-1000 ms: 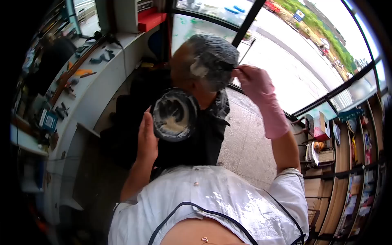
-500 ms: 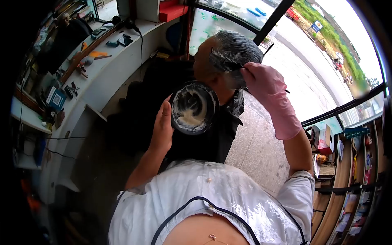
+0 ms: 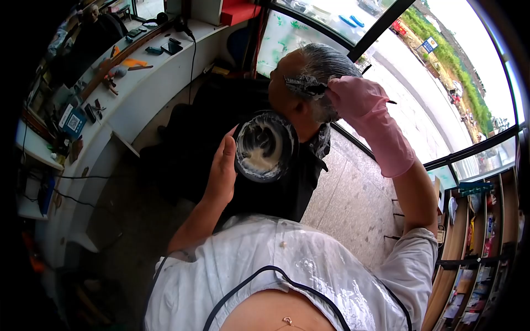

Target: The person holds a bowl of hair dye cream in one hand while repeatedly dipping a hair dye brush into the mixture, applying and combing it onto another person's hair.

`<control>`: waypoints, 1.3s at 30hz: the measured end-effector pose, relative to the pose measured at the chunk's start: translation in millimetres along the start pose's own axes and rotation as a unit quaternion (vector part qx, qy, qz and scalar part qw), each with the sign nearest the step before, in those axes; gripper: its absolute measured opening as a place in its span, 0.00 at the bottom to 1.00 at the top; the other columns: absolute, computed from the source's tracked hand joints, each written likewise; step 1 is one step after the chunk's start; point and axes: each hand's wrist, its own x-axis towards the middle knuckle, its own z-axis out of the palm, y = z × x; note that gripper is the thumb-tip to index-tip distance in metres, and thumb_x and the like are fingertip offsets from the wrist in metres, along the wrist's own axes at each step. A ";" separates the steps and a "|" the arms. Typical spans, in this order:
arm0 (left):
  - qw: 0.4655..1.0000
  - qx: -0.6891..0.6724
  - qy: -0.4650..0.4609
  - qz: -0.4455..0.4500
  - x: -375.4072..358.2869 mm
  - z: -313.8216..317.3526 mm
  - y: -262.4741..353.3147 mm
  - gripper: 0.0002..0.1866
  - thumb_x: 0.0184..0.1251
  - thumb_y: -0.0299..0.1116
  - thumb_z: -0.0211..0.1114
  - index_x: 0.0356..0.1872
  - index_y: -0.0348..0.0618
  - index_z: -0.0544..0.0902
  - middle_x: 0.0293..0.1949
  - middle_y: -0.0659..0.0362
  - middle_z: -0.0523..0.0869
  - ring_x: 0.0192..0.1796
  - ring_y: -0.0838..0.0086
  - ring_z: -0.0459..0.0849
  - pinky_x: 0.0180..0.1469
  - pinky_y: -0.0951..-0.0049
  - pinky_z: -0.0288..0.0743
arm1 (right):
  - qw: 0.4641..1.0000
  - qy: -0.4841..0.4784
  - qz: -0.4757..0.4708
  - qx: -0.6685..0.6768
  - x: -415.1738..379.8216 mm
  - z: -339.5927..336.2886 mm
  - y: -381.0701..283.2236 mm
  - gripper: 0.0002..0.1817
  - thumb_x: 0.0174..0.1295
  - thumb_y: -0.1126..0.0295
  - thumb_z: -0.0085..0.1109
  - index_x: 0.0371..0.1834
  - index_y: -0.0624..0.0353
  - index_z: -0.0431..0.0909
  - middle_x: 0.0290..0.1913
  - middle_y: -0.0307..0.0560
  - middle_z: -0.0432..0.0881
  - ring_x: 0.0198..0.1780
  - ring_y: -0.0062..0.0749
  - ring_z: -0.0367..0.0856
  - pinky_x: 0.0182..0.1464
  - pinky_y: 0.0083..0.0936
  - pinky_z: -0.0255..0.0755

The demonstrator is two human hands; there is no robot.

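Observation:
My bare left hand (image 3: 222,171) grips the side of a black bowl (image 3: 292,144), thumb along its rim. Whitish cream (image 3: 262,157) coats the inside of the bowl. In a pink glove, my right hand (image 3: 359,99) is closed around the handle of a dark hair dye brush (image 3: 305,84) with comb teeth. Its cream-smeared head lies against the hair above the ear of a seated person (image 3: 284,96). The hair is slicked back and wet with cream. A black cape (image 3: 221,121) covers the person's body, and the bowl is held just behind the shoulder.
On the left runs a white counter (image 3: 132,105) with a mirror, a hair dryer (image 3: 181,26), a QR code sign (image 3: 73,121) and small tools. Glass panes (image 3: 281,41) face the street ahead. Wooden shelves (image 3: 458,237) stand at the right.
My right hand and the brush have shifted slightly right and down relative to the view, with the brush head now lying flatter along the hair. The left hand still holds the bowl.

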 end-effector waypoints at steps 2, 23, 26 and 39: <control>1.000 -0.006 0.006 0.018 1.9 -1.2 -3.1 0.38 0.65 0.61 0.44 0.63 0.36 0.60 0.54 0.56 0.73 0.52 0.77 0.73 0.48 0.82 0.72 | 0.998 0.024 -0.014 -0.048 6.8 -16.8 -0.2 0.09 0.56 0.67 0.51 0.24 0.57 0.78 0.24 0.49 0.79 0.28 0.42 0.80 0.29 0.35 0.74; 0.998 -0.039 0.052 -0.006 8.6 -2.8 -4.6 0.32 0.66 0.57 0.47 0.60 0.40 0.65 0.48 0.60 0.78 0.48 0.80 0.78 0.47 0.81 0.74 | 0.940 -0.156 -0.031 -0.301 43.6 -19.9 -31.3 0.04 0.46 0.73 0.55 0.17 0.55 0.79 0.18 0.44 0.77 0.24 0.38 0.80 0.20 0.33 0.70; 0.998 -0.047 0.036 -0.002 10.0 -10.2 -10.2 0.32 0.66 0.57 0.47 0.60 0.40 0.65 0.48 0.60 0.78 0.48 0.79 0.77 0.48 0.81 0.74 | 0.985 -0.066 -0.058 -0.150 41.2 -34.5 -17.5 0.05 0.47 0.73 0.54 0.18 0.56 0.80 0.19 0.46 0.79 0.24 0.38 0.81 0.21 0.31 0.72; 0.998 -0.053 0.026 0.016 11.6 -14.2 -11.4 0.31 0.67 0.55 0.46 0.60 0.40 0.65 0.48 0.60 0.78 0.48 0.80 0.78 0.47 0.81 0.74 | 0.981 -0.164 0.064 -0.077 41.2 -48.5 -4.7 0.11 0.58 0.65 0.48 0.29 0.57 0.80 0.25 0.50 0.79 0.29 0.45 0.80 0.35 0.39 0.74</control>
